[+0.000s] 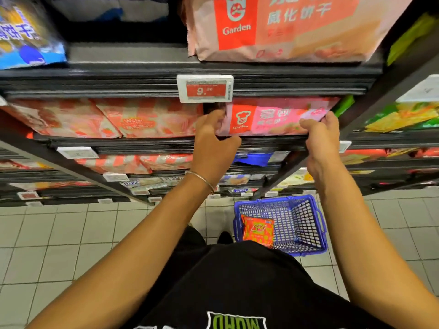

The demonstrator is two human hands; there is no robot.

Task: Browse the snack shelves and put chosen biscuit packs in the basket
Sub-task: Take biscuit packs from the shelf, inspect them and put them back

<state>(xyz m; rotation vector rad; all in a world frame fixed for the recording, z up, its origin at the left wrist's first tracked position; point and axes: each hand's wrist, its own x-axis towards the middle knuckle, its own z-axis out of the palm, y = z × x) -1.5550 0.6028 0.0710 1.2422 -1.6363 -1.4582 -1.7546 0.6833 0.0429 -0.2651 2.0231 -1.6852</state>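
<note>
A pink and red Garden biscuit pack [270,119] lies on the second shelf from the top. My left hand [215,143] grips its left end, thumb below and fingers curled over the edge. My right hand [320,136] grips its right end, thumb across the front. On the tiled floor below stands a blue plastic basket [301,224] holding one orange snack pack [257,230].
A larger Garden pack [280,27] sits on the top shelf above a price tag [205,89]. Orange wafer packs [147,117] fill the shelf to the left. A blue pack [26,36] is at top left. Green packs [399,117] fill the neighbouring shelf unit at right.
</note>
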